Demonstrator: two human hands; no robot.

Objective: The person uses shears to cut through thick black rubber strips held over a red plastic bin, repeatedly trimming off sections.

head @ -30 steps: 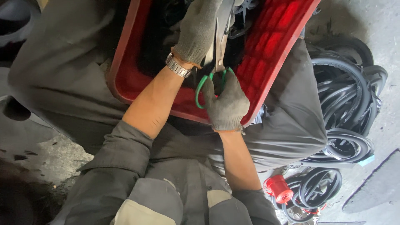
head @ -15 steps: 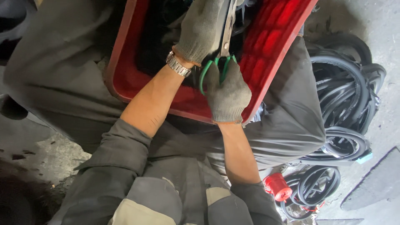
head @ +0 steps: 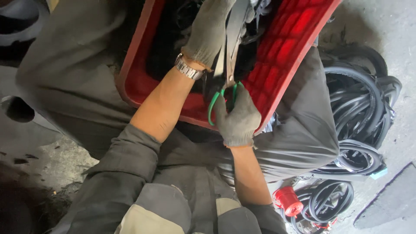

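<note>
I am gripping the green-handled scissors with my right hand, its gloved fingers threaded through the loops and closed around them, just above my lap. The blades are pointing away from me and seem only slightly parted around the grey strip; I cannot tell exactly how far. My left hand, also gloved, with a metal wristwatch at the wrist, is reaching further out and is closed on the upper part of that strip, holding it taut over the red plastic crate resting across my knees.

As I judge it, the cut is under way rather than finished: the strip is running unbroken between the blades and my left grip, and no freshly severed piece is showing beside them. Dark scraps are lying inside the crate, though what they are is hard to make out. Beyond the crate, on the concrete floor to my right, coils of black rubber belts are piled, with a small red cap among the nearer ones.
</note>
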